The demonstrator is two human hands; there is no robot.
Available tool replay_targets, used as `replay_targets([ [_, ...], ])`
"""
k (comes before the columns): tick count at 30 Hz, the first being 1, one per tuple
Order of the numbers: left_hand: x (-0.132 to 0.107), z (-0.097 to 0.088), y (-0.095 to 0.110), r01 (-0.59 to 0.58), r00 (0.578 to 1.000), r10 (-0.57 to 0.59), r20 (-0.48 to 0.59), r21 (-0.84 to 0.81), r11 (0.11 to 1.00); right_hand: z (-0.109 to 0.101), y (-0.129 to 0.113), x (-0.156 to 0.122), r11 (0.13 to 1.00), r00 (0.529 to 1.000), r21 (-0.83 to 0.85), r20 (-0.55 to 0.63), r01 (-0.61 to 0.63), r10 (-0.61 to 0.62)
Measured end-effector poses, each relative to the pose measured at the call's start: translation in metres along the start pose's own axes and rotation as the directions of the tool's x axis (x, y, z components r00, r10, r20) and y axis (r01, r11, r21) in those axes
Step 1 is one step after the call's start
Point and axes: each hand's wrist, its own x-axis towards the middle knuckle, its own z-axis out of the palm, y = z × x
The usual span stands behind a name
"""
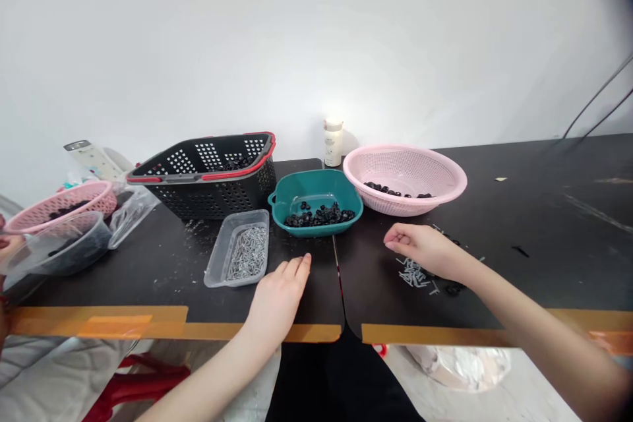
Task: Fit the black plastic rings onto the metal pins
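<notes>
My left hand [279, 291] lies on the black table just right of a clear plastic tub [211, 269]. Its fingers are stretched forward side by side, and the thumb is hidden. Many small silvery metal pins [248, 252] fill the tub. My right hand [425, 245] hovers in front of the pink mesh basket [405, 204], fingers curled together in a pinch; whatever is between the tips cannot be made out. Beneath and beside it lie a heap of pale pins [414, 274] and black round parts [453, 289]. A teal basin [316, 232] with small black parts [321, 215] stands between the hands.
A black crate with red trim [222, 194] stands behind the tub. A white bottle [333, 144] is against the wall. Far left are another pink basket [106, 198], a clear bowl [84, 257] and another person's hand [7, 247]. A dark sliver [520, 251] lies at right.
</notes>
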Motion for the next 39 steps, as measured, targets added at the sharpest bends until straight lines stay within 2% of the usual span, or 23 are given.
replay_targets([
  [2, 0.023, -0.019, -0.006, -0.021, 0.999, 0.021, 0.036, 0.007, 1.000, 0.002, -0.006, 0.002, 0.994, 0.999, 0.103, 0.014, 0.031, -0.033],
  [4, 0.058, -0.031, -0.016, 0.056, 0.992, -0.052, 0.116, -0.031, 0.998, 0.005, -0.012, 0.007, 0.953, 0.998, 0.301, 0.032, 0.045, -0.058],
  [5, 0.077, -0.033, -0.022, 0.055, 0.988, -0.049, 0.146, -0.038, 0.998, 0.007, -0.014, 0.009, 0.914, 0.997, 0.404, 0.039, 0.043, -0.065],
  [7, 0.116, -0.026, -0.033, 0.025, 0.976, -0.012, 0.219, -0.055, 0.998, 0.012, -0.017, 0.015, 0.838, 0.997, 0.544, 0.049, 0.030, -0.067],
  [9, 0.146, -0.011, -0.039, -0.012, 0.943, 0.040, 0.329, -0.086, 0.996, 0.017, -0.017, 0.019, 0.818, 0.997, 0.574, 0.043, 0.027, -0.064],
  [11, 0.166, 0.007, -0.040, -0.029, 0.903, 0.078, 0.422, -0.122, 0.992, 0.022, -0.016, 0.021, 0.811, 0.998, 0.584, 0.030, 0.033, -0.062],
  [14, 0.177, 0.027, -0.037, -0.001, 0.865, 0.087, 0.493, -0.173, 0.985, 0.026, -0.013, 0.019, 0.801, 0.998, 0.598, 0.012, 0.036, -0.054],
  [17, 0.179, 0.036, -0.038, 0.067, 0.860, 0.062, 0.506, -0.234, 0.970, 0.027, -0.012, 0.016, 0.804, 0.999, 0.594, 0.006, 0.027, -0.038],
  [20, 0.178, 0.034, -0.044, 0.144, 0.879, 0.031, 0.475, -0.327, 0.934, 0.027, -0.012, 0.013, 0.803, 0.999, 0.596, 0.010, 0.022, -0.034],
  [23, 0.172, 0.018, -0.048, 0.207, 0.919, -0.004, 0.394, -0.474, 0.856, 0.027, -0.010, 0.013, 0.784, 0.999, 0.620, 0.022, 0.012, -0.032],
  [26, 0.150, -0.008, -0.044, 0.222, 0.953, -0.009, 0.304, -0.674, 0.705, 0.026, -0.010, 0.013, 0.748, 0.998, 0.664, 0.044, -0.003, -0.035],
  [29, 0.110, -0.028, -0.029, 0.219, 0.969, -0.017, 0.247, -0.827, 0.518, 0.022, -0.018, 0.008, 0.703, 0.999, 0.711, 0.023, 0.013, -0.042],
  [30, 0.094, -0.030, -0.022, 0.229, 0.971, -0.039, 0.234, -0.877, 0.422, 0.020, -0.024, 0.005, 0.684, 0.999, 0.728, -0.001, 0.034, -0.048],
  [32, 0.065, -0.030, -0.008, 0.263, 0.957, -0.122, 0.261, -0.965, -0.005, 0.016, -0.041, -0.005, 0.650, 0.995, 0.753, -0.064, 0.102, -0.082],
  [33, 0.052, -0.027, 0.000, 0.263, 0.945, -0.155, 0.288, -0.951, -0.162, 0.014, -0.051, -0.011, 0.642, 0.989, 0.753, -0.096, 0.147, -0.114],
  [34, 0.041, -0.023, 0.006, 0.253, 0.933, -0.184, 0.311, -0.926, -0.280, 0.014, -0.062, -0.017, 0.645, 0.980, 0.739, -0.125, 0.197, -0.156],
  [36, 0.025, -0.012, 0.017, 0.234, 0.912, -0.229, 0.340, -0.891, -0.389, 0.015, -0.082, -0.028, 0.682, 0.950, 0.663, -0.175, 0.309, -0.260],
  [39, 0.011, 0.006, 0.026, 0.205, 0.891, -0.288, 0.351, -0.877, -0.435, 0.026, -0.105, -0.037, 0.744, 0.912, 0.528, -0.220, 0.409, -0.346],
])
